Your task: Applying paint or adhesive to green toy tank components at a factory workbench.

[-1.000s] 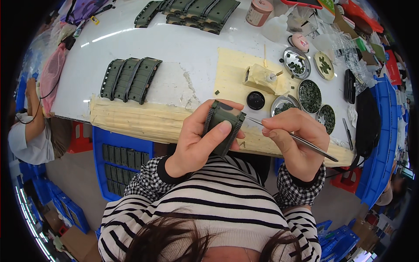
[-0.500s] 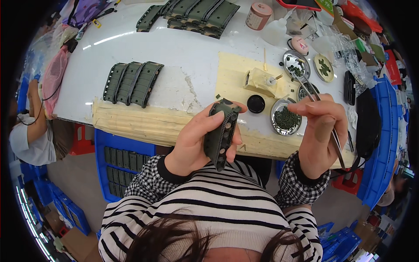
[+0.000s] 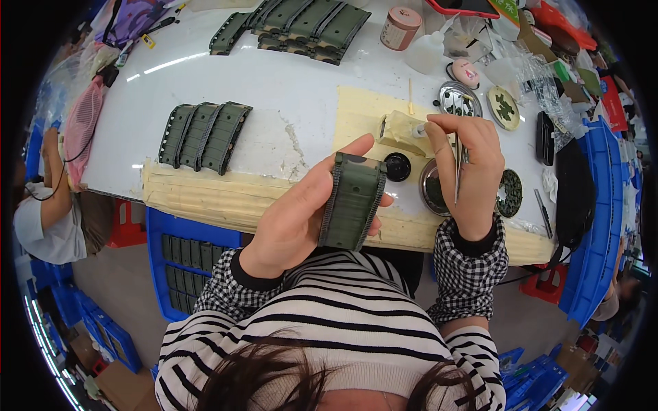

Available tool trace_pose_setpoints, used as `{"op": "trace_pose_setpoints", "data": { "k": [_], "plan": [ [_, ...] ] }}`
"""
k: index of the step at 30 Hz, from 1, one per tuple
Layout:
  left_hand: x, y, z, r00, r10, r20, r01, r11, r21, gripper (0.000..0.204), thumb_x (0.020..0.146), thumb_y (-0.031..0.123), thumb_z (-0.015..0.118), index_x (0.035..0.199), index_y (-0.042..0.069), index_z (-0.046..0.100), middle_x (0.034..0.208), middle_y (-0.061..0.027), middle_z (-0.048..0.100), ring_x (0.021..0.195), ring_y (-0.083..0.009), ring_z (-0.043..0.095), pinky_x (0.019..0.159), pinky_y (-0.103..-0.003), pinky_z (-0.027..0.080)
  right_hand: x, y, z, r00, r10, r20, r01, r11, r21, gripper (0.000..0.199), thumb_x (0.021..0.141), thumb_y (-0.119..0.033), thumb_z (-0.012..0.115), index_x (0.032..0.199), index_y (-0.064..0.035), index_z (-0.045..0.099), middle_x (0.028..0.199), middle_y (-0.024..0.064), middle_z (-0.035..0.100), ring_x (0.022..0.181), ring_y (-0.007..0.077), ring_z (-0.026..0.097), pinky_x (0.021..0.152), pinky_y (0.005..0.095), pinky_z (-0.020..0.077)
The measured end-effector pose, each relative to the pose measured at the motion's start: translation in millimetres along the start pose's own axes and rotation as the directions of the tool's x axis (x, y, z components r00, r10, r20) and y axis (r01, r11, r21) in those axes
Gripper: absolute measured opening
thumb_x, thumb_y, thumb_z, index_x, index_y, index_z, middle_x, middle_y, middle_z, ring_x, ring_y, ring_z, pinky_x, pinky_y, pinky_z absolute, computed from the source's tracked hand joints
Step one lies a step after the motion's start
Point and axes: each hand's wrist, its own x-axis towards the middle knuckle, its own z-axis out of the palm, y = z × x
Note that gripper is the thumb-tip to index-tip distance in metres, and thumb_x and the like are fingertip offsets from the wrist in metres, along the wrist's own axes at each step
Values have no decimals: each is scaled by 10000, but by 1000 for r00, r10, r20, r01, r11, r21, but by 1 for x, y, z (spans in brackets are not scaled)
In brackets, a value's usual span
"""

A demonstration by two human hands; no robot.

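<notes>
My left hand [image 3: 288,216] is closed round a curved dark green ribbed piece [image 3: 354,198], its broad face turned up, with dark toothed strips along both long edges. Metal tweezers [image 3: 458,161] lie in my right hand [image 3: 480,171], held along the palm. Its thumb and forefinger meet at the white neck [image 3: 418,130] of a small container in a cream-wrapped block [image 3: 403,135]; whether they grip the stick there is hidden. A round black cap [image 3: 397,167] sits beside the block. Behind my right hand a metal dish [image 3: 428,188] is partly covered.
Similar green pieces [image 3: 205,137] stand joined at the left, more [image 3: 312,27] at the back. Dishes of small green bits [image 3: 508,193] and a cream dish [image 3: 505,107] lie right. A pink jar [image 3: 401,29] stands behind. Below the table edge is a blue crate [image 3: 159,274] of green pieces.
My right hand has moved left and turned over, fingers now at the wrapped block, tweezers tucked in the palm. My left hand has rotated the green piece from its edge to its broad face.
</notes>
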Motion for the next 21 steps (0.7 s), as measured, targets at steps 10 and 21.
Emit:
{"op": "trace_pose_setpoints", "data": {
  "k": [10, 21],
  "plan": [
    [-6, 13, -2, 926, 353, 132, -298, 471, 831, 466, 878, 142, 599, 1310, -7, 505, 1023, -111, 617, 915, -155, 565, 835, -272, 434, -8, -47, -29, 987, 93, -132, -36, 922, 385, 94, 832, -44, 676, 908, -10, 632, 848, 101, 601, 819, 212, 572, 731, 300, 459],
    [-2, 4, -1, 848, 502, 173, -369, 323, 871, 389, 785, 119, 700, 1152, 16, 623, 897, -150, 642, 785, -270, 613, 706, -324, 479, -17, -52, -5, 983, 117, 142, -182, 746, 641, 30, 923, -49, 547, 933, -22, 554, 787, 41, 638, 739, 127, 485, 700, 245, 406]
  ]
}}
